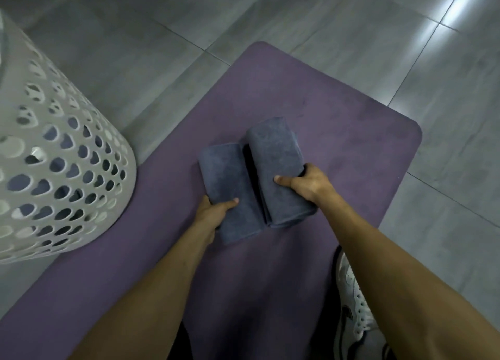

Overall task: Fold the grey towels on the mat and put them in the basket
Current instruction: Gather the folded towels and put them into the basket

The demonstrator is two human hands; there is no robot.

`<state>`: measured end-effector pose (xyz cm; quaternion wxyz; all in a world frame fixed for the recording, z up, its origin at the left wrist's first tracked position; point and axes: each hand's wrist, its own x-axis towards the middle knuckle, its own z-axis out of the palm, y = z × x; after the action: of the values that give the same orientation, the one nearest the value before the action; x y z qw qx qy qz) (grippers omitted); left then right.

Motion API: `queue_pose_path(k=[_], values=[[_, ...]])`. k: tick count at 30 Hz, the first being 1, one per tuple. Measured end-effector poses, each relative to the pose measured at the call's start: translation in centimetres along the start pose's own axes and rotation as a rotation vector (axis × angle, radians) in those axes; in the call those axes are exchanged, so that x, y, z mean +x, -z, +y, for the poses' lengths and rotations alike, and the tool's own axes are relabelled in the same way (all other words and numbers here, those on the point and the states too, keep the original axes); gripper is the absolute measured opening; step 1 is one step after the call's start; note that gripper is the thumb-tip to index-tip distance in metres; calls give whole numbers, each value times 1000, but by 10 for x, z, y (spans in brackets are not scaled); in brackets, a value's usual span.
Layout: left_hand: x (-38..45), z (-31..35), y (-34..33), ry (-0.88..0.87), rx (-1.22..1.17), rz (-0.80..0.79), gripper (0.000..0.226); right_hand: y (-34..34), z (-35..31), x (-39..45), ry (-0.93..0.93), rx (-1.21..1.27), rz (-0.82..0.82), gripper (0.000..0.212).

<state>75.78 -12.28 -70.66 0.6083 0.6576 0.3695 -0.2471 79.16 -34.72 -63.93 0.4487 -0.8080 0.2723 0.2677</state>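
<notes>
On the purple mat, a grey towel is lying half-closed, its two long halves rising toward each other like a book. The left hand is pinching the near left edge, thumb on top, while the right hand is gripping the raised right half. A final fold seems to be underway; next, the halves need pressing together before lifting toward the perforated basket standing at the left.

A white sneaker rests beside grey floor tiles.
</notes>
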Motion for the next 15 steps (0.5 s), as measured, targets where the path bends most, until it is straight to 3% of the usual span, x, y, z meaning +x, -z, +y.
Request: queue_pose_path(k=[4, 7, 9, 11, 15], values=[[-3, 0, 18, -11, -85, -97, 75, -7, 4, 2, 41, -46, 105, 54], [-10, -4, 25, 21, -202, -149, 51, -18, 6, 6, 54, 57, 78, 64], [-10, -8, 29, 50, -238, -158, 49, -22, 5, 5, 36, 119, 70, 75], [-4, -16, 33, 73, -248, -132, 54, -24, 4, 5, 8, 108, 70, 84], [3, -29, 33, 111, -178, -22, 61, -18, 2, 6, -3, 50, 61, 69]])
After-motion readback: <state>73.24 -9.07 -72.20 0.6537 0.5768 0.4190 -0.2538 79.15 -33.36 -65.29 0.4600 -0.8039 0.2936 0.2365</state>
